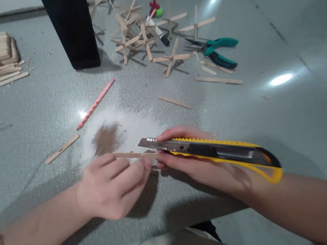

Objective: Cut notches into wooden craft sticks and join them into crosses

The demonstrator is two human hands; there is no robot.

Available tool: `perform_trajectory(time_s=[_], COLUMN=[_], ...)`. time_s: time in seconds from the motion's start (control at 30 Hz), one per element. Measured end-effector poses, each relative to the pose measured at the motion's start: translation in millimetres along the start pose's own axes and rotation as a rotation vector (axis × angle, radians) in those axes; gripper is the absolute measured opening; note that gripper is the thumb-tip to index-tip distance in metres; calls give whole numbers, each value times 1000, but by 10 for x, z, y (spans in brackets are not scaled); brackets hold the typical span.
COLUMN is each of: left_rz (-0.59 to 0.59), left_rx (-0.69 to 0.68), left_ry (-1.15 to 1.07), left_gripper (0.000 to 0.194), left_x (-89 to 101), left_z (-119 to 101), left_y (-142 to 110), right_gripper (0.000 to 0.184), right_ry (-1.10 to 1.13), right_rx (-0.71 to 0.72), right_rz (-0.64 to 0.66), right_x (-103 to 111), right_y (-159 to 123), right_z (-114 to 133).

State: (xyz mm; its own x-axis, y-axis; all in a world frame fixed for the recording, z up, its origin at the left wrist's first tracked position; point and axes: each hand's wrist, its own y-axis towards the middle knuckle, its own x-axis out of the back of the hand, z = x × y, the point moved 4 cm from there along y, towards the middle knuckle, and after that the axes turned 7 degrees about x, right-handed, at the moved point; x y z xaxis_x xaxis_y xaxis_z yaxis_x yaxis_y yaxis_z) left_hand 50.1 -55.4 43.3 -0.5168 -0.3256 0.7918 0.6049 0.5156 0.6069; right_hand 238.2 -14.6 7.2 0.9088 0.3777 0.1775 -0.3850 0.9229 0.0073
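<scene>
Our left hand [116,185] is clamped on a wooden stick [129,155], which spans the gap between our 2 hands above the table [308,127], and our right hand [194,167] grips the yellow utility knife [218,151] and seems to pinch the stick's other end too; we judge the stick light, stiff and apt to snap, best held near both ends, clear of the blade [146,143]; our grip hides those ends, and we cannot tell whether the line across it is a notch or a crack
</scene>
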Motion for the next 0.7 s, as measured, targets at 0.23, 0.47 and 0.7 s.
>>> perform_trajectory(time_s=[0.23, 0.47, 0.7], left_rz=[-58, -208, -186], left_rx=[76, 490, 515], left_ry=[-31, -293, -328], left_gripper=[7, 15, 21], left_x=[86, 8, -27], left_z=[23, 182, 170], left_y=[-38, -8, -52], right_gripper=[21, 34, 33], right_ry=[-129, -281, -351], right_rx=[133, 456, 607], right_rz=[-91, -163, -152], right_x=[18, -8, -57], right_y=[-30, -101, -95], right_z=[24, 159, 154])
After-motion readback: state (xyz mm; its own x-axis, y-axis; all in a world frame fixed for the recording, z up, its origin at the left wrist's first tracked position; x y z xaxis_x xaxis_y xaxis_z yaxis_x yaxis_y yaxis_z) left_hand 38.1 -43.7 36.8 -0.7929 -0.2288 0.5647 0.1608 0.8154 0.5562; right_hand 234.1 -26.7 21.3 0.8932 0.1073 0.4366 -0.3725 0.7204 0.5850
